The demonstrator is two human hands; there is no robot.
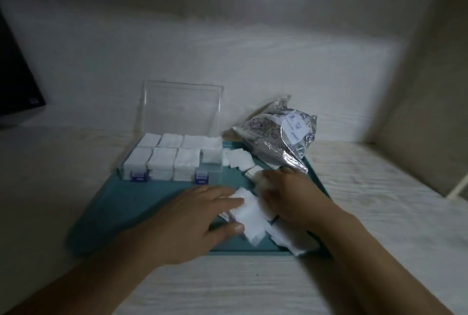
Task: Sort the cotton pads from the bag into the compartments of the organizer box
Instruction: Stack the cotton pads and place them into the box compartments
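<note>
A clear organizer box (172, 160) with its lid (182, 109) standing open sits at the back left of a teal tray (141, 203). Its compartments are stuffed with white cotton pads (162, 159). A crumpled printed plastic bag (278, 137) lies at the tray's back right. Loose pads (239, 161) lie between box and bag. My left hand (192, 216) grips a stack of pads (249, 216) between fingers and thumb. My right hand (291, 195) rests curled over the same pile from the right, with more pads (288, 237) under its wrist.
The tray lies on a pale wood-grain surface (379, 213) against a white wall. A dark screen (15, 81) stands at the far left. A side panel (430, 112) closes the space on the right.
</note>
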